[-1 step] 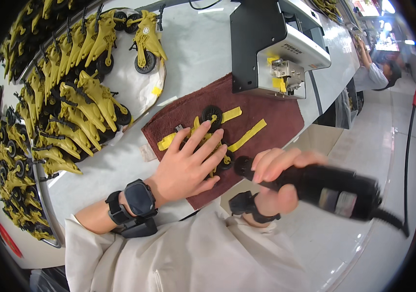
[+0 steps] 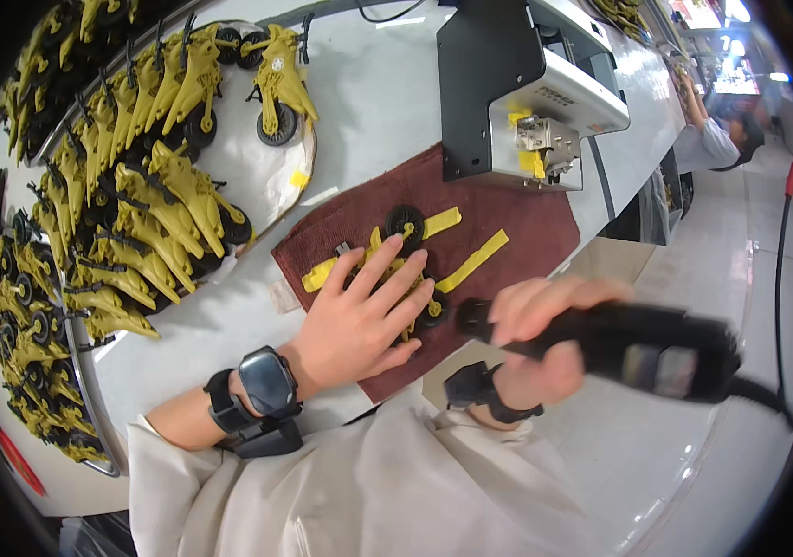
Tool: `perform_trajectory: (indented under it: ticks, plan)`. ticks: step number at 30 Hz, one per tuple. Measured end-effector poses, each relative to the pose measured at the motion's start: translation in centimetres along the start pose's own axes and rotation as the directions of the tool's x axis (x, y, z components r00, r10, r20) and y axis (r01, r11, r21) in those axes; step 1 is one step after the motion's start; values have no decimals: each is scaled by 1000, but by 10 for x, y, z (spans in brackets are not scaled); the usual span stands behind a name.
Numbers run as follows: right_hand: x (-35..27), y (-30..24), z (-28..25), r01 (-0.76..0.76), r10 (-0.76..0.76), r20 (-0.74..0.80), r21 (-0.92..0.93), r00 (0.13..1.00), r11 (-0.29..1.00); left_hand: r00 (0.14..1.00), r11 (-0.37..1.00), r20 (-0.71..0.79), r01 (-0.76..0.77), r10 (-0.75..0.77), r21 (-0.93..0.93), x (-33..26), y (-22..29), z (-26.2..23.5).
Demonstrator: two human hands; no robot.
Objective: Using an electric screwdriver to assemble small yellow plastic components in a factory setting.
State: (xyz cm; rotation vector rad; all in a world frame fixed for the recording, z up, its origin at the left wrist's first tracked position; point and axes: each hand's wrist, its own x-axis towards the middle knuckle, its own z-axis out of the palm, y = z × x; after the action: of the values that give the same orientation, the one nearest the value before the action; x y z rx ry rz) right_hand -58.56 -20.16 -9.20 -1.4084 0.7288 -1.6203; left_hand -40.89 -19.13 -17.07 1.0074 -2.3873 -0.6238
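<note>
My left hand point(image 2: 359, 320) lies flat with fingers spread over a yellow toy motorcycle point(image 2: 405, 224), pressing it against a dark red cloth point(image 2: 531, 213). Its black wheels show past my fingers; most of the body is hidden under the hand. My right hand point(image 2: 545, 316) is wrapped round a black corded electric screwdriver point(image 2: 633, 345), held sideways. The tool's tip end points left toward the near wheel and appears apart from the toy. Yellow tape strips point(image 2: 473, 262) lie on the cloth beside the motorcycle.
A black and white boxy machine point(image 2: 489, 102) stands at the back of the table. Many yellow toy motorcycles point(image 2: 169, 200) crowd the trays at left. The tool's cable point(image 2: 780, 278) hangs at right. Another person point(image 2: 712, 144) sits at the far right.
My right hand and the electric screwdriver have shifted a little to the right and upward. The left hand stays on the toy motorcycle.
</note>
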Motion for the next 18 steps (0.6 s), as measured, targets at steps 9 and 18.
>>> perform_trajectory:
  ticks: [9, 18]
  plan:
    - [126, -1, -17, 173, -392, -414, -474, 822, 863, 1000, 1000, 18, -19, 20, -17, 2, 1, 1]
    - [18, -30, 1, 30, -35, -64, -86, 997, 996, 1000, 998, -15, -22, 21, -61, 2, 0, -2]
